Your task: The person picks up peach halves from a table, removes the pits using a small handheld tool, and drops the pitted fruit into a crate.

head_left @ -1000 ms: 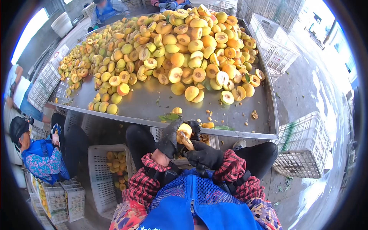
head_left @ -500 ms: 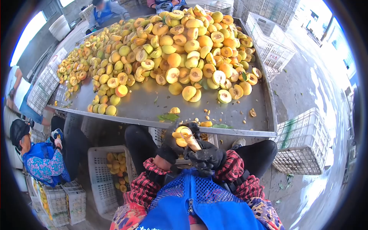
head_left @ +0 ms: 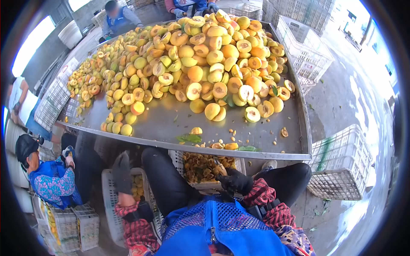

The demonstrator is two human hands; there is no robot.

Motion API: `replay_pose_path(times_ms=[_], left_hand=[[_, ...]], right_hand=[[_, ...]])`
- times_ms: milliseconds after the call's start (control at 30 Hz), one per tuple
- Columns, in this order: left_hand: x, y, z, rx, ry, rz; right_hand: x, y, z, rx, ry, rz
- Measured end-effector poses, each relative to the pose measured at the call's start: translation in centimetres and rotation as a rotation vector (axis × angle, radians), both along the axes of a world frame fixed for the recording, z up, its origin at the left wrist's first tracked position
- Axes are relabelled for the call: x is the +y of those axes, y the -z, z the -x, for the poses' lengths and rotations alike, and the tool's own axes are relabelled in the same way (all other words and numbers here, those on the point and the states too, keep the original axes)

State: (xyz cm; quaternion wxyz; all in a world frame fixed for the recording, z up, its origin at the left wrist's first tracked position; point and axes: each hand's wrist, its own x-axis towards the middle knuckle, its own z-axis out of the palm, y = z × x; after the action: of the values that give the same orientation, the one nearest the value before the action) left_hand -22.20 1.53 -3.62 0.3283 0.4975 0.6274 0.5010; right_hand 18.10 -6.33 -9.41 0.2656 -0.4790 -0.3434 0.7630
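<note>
My left hand (head_left: 122, 174), in a dark glove, is over the left white crate (head_left: 112, 213), its fingers stretched out and somewhat blurred; no fruit shows in it. Yellow peach halves (head_left: 137, 187) lie inside that crate. My right hand (head_left: 238, 181), in a black glove, is closed around a small wooden-handled tool (head_left: 221, 168) with a thin metal tip. It is above a crate between my knees that holds brownish peach scraps (head_left: 198, 167). On the metal table (head_left: 166, 117) in front is a large heap of halved yellow peaches (head_left: 194, 74).
The table's raised front edge (head_left: 213, 151) runs just beyond my knees. Loose pits, a leaf (head_left: 189, 138) and peach pieces lie near it. A white crate (head_left: 337, 166) stands at the right. A co-worker (head_left: 53, 179) sits at the left; others are behind the table.
My left hand has moved left, away from my right hand to the left crate. The cut peach between my hands is no longer there. My right hand keeps the tool and has shifted slightly right.
</note>
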Motion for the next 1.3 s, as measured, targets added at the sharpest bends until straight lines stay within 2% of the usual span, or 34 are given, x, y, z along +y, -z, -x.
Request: replay_pose_path(times_ms=[33,100,133,167,233,267,300,333,400,467,500,567,667,700,767,800,867,933,1033,1067,1133,1167,1200,1267,1300], left_hand=[[0.0,-0.8,-0.2,0.298,-0.087,0.088],[-0.4,-2.6,-0.3,0.890,-0.268,0.261],[0.4,-1.8,-0.5,0.744,-0.123,-0.023],[1.7,-1.3,-1.4,0.596,-0.028,-0.002],[4.7,-2.4,-8.0,0.244,0.212,-0.001],[6.0,-2.3,-11.4,0.038,0.361,-0.022],[8.2,-1.0,-14.4,-0.348,0.423,0.153],[9.7,-1.4,-18.1,-0.293,0.491,0.178],[13.9,0.4,-23.8,0.171,0.583,0.063],[14.9,-2.0,-29.1,0.492,0.571,0.197],[15.3,-1.4,-30.2,0.415,0.640,0.202],[15.4,-0.3,-30.6,0.468,0.698,0.181],[16.7,3.7,-28.8,-0.020,0.755,0.152],[16.5,4.2,-27.5,-0.406,0.837,0.260],[14.3,1.6,-25.2,-1.163,0.868,0.585],[13.8,1.9,-24.1,-1.341,0.923,0.612],[11.1,-0.2,-23.0,-1.378,0.841,0.624],[8.8,-2.1,-22.3,-1.428,0.808,0.648],[6.1,-3.5,-22.3,-1.403,0.600,0.593],[5.5,-3.1,-22.0,-1.426,0.667,0.563],[4.2,-3.9,-22.0,-1.260,0.768,0.436],[3.6,-4.6,-22.2,-0.744,0.881,0.256],[3.1,-5.5,-22.4,-0.224,0.892,0.071],[2.7,-4.6,-22.3,-0.888,0.766,0.327],[2.4,-4.6,-22.3,-1.099,0.721,0.417]], right_hand=[[-0.1,0.6,0.0,-0.045,0.006,0.010],[-0.6,1.4,0.0,0.040,0.023,0.113],[-0.8,1.8,0.1,0.082,0.032,0.164],[-1.0,2.4,0.2,0.146,0.056,0.117],[-1.2,3.6,0.5,0.269,0.104,0.020],[-1.2,3.6,0.5,0.198,0.112,0.028],[-1.2,3.5,0.4,0.125,0.122,0.037],[-1.3,3.3,0.2,0.052,0.132,0.048],[-1.5,2.4,-0.6,-0.023,0.114,0.039],[-1.9,1.6,-1.3,-0.096,0.107,0.061],[-2.1,1.2,-1.6,-0.134,0.110,0.087],[-2.6,1.2,-2.2,-0.122,0.152,0.102],[-3.3,1.4,-2.6,-0.014,0.201,0.068],[-3.2,1.0,-2.8,-0.012,0.172,0.056],[-2.9,-0.1,-3.2,0.055,0.134,0.005],[-2.8,-0.9,-3.4,0.117,0.127,-0.034],[-1.9,-5.2,-3.5,0.193,0.090,-0.080],[-1.2,-5.9,-3.2,0.199,0.047,-0.165],[-0.5,-7.7,-1.9,0.104,0.044,-0.293],[-0.2,-8.1,-1.4,0.058,0.043,-0.335],[0.2,-8.9,-0.6,-0.013,0.072,-0.416],[0.2,-9.4,-0.2,-0.038,0.104,-0.454],[0.3,-10.0,0.1,-0.062,0.135,-0.492],[0.8,-12.0,0.7,-0.026,0.256,-0.395],[0.9,-12.6,0.8,-0.008,0.318,-0.345]])
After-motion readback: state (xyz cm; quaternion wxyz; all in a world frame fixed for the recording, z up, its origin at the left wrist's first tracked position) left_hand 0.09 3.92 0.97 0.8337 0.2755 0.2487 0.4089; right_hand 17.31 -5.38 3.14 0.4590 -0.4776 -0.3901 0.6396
